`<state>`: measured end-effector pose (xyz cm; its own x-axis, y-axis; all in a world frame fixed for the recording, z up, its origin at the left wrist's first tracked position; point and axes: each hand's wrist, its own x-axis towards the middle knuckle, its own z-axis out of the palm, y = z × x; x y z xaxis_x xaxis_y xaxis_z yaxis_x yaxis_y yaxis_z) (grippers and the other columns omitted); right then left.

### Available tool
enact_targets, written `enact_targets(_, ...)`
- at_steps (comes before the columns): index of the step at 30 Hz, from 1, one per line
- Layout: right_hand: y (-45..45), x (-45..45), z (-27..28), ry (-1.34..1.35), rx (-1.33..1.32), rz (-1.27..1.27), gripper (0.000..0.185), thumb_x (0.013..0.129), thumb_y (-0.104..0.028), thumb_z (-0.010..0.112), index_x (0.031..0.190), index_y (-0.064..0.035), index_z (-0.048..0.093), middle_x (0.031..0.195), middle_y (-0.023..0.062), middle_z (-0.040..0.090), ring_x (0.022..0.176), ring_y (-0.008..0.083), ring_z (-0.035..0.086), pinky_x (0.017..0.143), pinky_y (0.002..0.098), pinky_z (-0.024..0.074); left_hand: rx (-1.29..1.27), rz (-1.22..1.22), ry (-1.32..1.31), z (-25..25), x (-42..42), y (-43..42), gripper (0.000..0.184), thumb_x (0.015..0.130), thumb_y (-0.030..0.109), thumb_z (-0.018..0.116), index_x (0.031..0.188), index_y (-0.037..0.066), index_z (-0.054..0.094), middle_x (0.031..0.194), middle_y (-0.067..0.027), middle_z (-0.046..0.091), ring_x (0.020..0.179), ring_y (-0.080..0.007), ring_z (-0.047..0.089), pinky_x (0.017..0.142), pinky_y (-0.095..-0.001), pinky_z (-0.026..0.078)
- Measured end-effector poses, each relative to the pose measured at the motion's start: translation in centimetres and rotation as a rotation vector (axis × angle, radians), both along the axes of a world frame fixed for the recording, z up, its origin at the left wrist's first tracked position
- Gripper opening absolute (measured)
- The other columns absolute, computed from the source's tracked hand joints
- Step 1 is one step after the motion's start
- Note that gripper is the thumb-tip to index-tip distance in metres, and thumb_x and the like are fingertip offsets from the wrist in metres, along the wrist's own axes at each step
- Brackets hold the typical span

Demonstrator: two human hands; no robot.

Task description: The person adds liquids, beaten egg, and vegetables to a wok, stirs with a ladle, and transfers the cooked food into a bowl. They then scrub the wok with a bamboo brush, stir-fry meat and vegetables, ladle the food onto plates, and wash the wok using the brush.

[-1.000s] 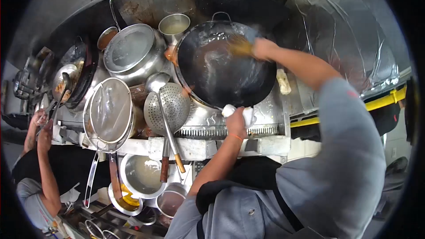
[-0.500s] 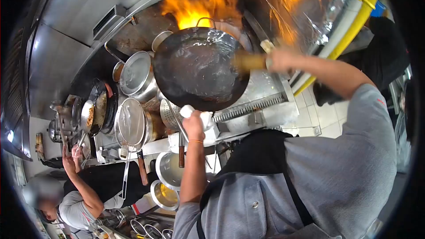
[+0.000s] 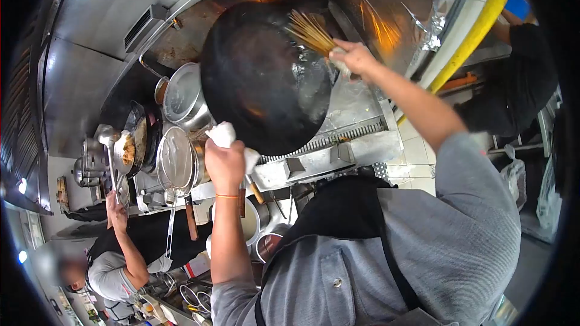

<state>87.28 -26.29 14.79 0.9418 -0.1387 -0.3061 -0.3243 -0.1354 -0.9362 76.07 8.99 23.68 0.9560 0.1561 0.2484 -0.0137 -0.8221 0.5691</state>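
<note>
The left hand (image 3: 225, 163) clenched a cloth (image 3: 221, 134), the wok (image 3: 257, 72) just beyond; the right hand (image 3: 355, 60) gripped a brush (image 3: 309, 32), seemingly scrubbing, contact unclear. The next stroke called for a steady wok.

Wok (image 3: 263, 81): dark metal, wet gloss at right. Bamboo brush (image 3: 310, 31): rough wooden strands. Rag (image 3: 222, 134): matt cloth. Foil (image 3: 431, 41): crinkled, shiny. Strainer (image 3: 176, 158): fine metal mesh.

A strainer (image 3: 177, 158) sits just beside a steel pot (image 3: 181, 93); a yellow pipe (image 3: 475, 35) slants upper right; lower, perhaps a plastic bag (image 3: 515, 180).
</note>
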Motion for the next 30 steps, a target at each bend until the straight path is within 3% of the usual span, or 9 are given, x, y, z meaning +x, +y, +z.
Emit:
enact_targets(6, 10.4, -3.5, -2.5, 0.073, 0.725, -0.183, 0.066, 0.086, -0.022, 0.065, 0.143, -0.0224, 0.033, 0.112, 0.0102, 0.061, 0.081, 0.0217, 0.062, 0.064, 0.0405, 0.0553, 0.189, -0.074, -0.146, 3.2, -4.0, -7.1, 0.037, 0.064, 0.017, 0.068, 0.088, -0.004, 0.047, 0.076, -0.0260, 0.058, 0.074, -0.0449, 0.058, 0.067, -0.0488, 0.047)
enact_targets(8, 14.7, -8.4, -4.4, -0.489, 0.178, 0.104, 0.067, 0.085, -0.018, 0.066, 0.144, -0.0148, 0.033, 0.132, 0.0129, 0.050, 0.113, 0.0230, 0.053, 0.092, 0.0374, 0.0463, 0.155, -0.062, -0.097, 3.3, -4.1, -6.8, 0.036, 0.065, 0.015, 0.067, 0.089, -0.005, 0.049, 0.078, -0.0259, 0.059, 0.077, -0.0430, 0.060, 0.070, -0.0460, 0.048)
enact_targets(11, 8.3, -14.5, -4.5, -0.304, 0.071, 0.775, 0.068, 0.084, -0.023, 0.067, 0.142, -0.0110, 0.035, 0.142, 0.0143, 0.040, 0.133, 0.0263, 0.035, 0.111, 0.0368, 0.0239, -0.189, 0.004, -0.076, 2.5, -2.7, -3.8, 0.035, 0.067, 0.013, 0.065, 0.093, -0.007, 0.051, 0.081, -0.0252, 0.062, 0.080, -0.0400, 0.063, 0.073, -0.0425, 0.049)
enact_targets(13, 3.7, -9.5, 0.8, 0.408, -0.400, 0.527, 0.047, 0.084, -0.026, 0.067, 0.126, -0.0084, 0.054, 0.118, 0.0121, 0.058, 0.103, 0.0253, 0.059, 0.074, 0.0400, 0.0565, -0.332, 0.008, 0.089, -1.0, -2.1, 0.1, 0.030, 0.069, 0.012, 0.063, 0.091, -0.007, 0.055, 0.082, -0.0230, 0.064, 0.078, -0.0360, 0.064, 0.072, -0.0396, 0.050)
enact_targets(14, -1.0, -5.0, -3.2, 0.265, -0.224, 0.260, 0.045, 0.084, -0.028, 0.066, 0.123, -0.0079, 0.055, 0.101, 0.0099, 0.063, 0.074, 0.0212, 0.062, 0.048, 0.0330, 0.0546, -0.424, -0.019, 0.156, -2.6, -1.8, 2.1, 0.026, 0.069, 0.013, 0.063, 0.086, -0.006, 0.057, 0.079, -0.0218, 0.065, 0.075, -0.0353, 0.064, 0.071, -0.0398, 0.050)
enact_targets(18, 0.8, 7.0, 9.2, -0.677, -0.366, 0.127, 0.057, 0.086, -0.020, 0.064, 0.139, -0.0163, 0.043, 0.119, 0.0111, 0.060, 0.105, 0.0168, 0.057, 0.096, 0.0278, 0.0406, -0.642, 0.228, 0.185, -10.7, 0.1, -0.5, 0.020, 0.073, 0.019, 0.057, 0.070, 0.000, 0.061, 0.068, -0.0210, 0.061, 0.067, -0.0320, 0.063, 0.063, -0.0432, 0.047)
enact_targets(22, 7.7, 10.1, 14.8, -0.424, -0.139, 0.003, 0.058, 0.090, -0.029, 0.059, 0.141, -0.0141, 0.038, 0.079, 0.0075, 0.059, 0.050, 0.0136, 0.052, 0.040, 0.0276, 0.0406, -1.421, 0.346, 0.341, -15.0, 3.7, -4.1, 0.027, 0.074, 0.019, 0.056, 0.074, -0.007, 0.062, 0.067, -0.0151, 0.062, 0.061, -0.0246, 0.061, 0.057, -0.0399, 0.045)
enact_targets(27, 11.8, 14.5, 2.5, -0.347, -0.145, -0.197, 0.059, 0.089, -0.037, 0.057, 0.140, -0.0114, 0.038, 0.079, 0.0106, 0.059, 0.046, 0.0200, 0.053, 0.035, 0.0313, 0.0405, -1.377, 0.390, 0.372, -17.6, 5.9, -4.1, 0.028, 0.072, 0.018, 0.058, 0.079, -0.009, 0.062, 0.074, -0.0167, 0.064, 0.066, -0.0256, 0.063, 0.060, -0.0383, 0.046)
enact_targets(30, 15.6, 15.2, -11.4, 0.098, -0.570, 0.356, 0.034, 0.082, -0.024, 0.065, 0.111, -0.0059, 0.062, 0.081, 0.0110, 0.063, 0.072, 0.0193, 0.062, 0.042, 0.0317, 0.0487, -1.225, 0.434, 0.360, -20.2, 6.8, -4.2, 0.033, 0.075, 0.021, 0.057, 0.076, -0.011, 0.062, 0.071, -0.0165, 0.063, 0.066, -0.0249, 0.063, 0.058, -0.0381, 0.045)
